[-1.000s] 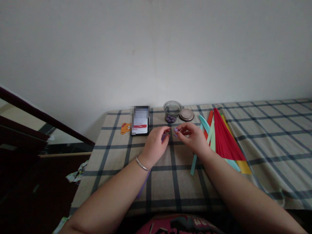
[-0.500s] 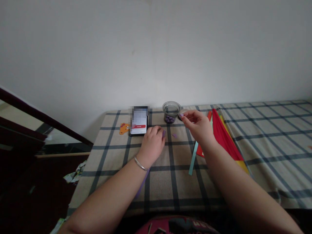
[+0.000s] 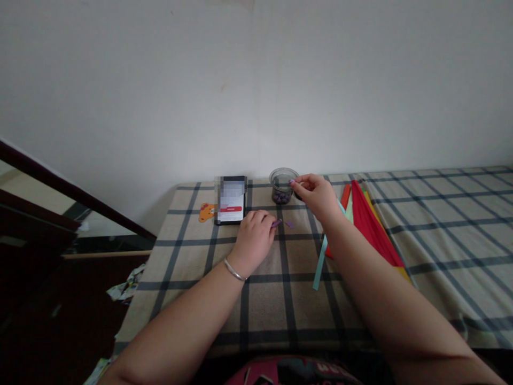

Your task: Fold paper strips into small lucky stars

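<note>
My right hand is closed at the right rim of a clear plastic cup, with a small purple folded paper piece pinched between thumb and fingertips. Several small dark purple pieces lie in the bottom of the cup. On the cloth in front of the cup rests my left hand, fingers curled around a purple paper strip; one end shows at the fingertips. A small purple paper scrap lies just right of it.
A phone with a lit screen stands left of the cup, beside an orange bear cutout. Right of my right hand lie a red sheet with yellow edges and a pale teal strip. The checked tablecloth meets a wall behind.
My right hand has moved left to the cup's rim with the small purple piece. The purple strip's tail under my left wrist no longer shows; more of the strip shows at the fingertips.
</note>
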A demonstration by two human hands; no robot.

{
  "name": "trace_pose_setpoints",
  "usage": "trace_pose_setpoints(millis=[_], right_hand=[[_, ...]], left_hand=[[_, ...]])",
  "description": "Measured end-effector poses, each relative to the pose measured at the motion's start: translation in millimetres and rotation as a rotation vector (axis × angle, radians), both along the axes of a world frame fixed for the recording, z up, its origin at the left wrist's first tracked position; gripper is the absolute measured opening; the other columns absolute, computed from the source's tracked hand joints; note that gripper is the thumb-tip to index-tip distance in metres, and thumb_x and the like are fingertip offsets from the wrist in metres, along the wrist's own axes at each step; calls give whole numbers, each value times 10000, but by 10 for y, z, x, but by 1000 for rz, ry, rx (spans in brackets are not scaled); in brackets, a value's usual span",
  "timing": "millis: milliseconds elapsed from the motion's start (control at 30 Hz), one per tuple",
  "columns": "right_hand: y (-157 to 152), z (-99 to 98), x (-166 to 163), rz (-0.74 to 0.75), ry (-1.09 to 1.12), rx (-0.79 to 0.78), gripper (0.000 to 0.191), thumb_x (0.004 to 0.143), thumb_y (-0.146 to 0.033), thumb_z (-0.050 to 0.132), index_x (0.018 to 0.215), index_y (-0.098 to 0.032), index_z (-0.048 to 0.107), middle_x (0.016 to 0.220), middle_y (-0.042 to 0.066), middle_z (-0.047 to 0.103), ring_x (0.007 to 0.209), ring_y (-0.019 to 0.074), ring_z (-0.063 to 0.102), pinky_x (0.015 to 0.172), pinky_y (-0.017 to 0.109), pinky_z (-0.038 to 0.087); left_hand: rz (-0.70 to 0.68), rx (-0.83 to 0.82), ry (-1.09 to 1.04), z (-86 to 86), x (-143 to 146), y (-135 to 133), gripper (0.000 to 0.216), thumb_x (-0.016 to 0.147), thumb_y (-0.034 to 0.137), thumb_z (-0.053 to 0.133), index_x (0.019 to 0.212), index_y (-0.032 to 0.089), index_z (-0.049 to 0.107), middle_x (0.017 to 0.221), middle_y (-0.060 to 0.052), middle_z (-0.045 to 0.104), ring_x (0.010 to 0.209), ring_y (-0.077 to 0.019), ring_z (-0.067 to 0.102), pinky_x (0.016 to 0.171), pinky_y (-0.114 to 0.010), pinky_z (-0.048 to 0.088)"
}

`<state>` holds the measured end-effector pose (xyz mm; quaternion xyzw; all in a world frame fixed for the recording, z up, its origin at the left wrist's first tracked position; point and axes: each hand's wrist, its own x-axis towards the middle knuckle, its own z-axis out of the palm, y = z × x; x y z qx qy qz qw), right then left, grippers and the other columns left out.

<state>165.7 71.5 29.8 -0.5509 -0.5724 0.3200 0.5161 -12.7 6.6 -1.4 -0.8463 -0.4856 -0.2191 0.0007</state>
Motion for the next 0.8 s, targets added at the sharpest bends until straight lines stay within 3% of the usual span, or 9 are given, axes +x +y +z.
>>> trace_pose_setpoints(millis=[167,333,500,700,800], right_hand=[[-48,19,34,66,118,-27,367,638,-435,697,883,-176,613,568,-42,521,465,91,441,429,221,331],[-247,43,69,83,154,-55,283,712,-412,634,873,-180,633,595,-33,535,481,87,443,445,224,356],[-476,-17,35,163,154,-147,246,695,-381,642,836,-179,645,631,-18,569,502,90,459,470,235,376],[-594,-156,-54,317,69,-156,269,713,-377,637,886,-173,661,770,34,663,624,131,549,567,264,423],[-607,-205,-96,321,57,-139,253,722,-375,635,873,-173,656,787,45,672,677,155,582,615,284,450]], left_hand=[[-24,-67,-121,-7,0,34,95,852,222,548,835,173,627,863,-57,640,851,-221,548,792,-369,447],[-45,-300,-530,-5,20,35,140,875,262,515,850,173,620,821,-37,656,801,-179,593,745,-310,460],[-97,-582,-883,6,54,7,212,887,335,489,906,172,624,810,-29,675,776,-157,629,746,-282,484],[-95,-664,-1168,-3,109,19,165,839,312,566,925,171,558,783,-4,635,743,-132,627,728,-260,491],[-110,-660,-1194,-25,119,35,142,832,303,572,874,174,532,765,6,616,724,-121,616,714,-249,489]])
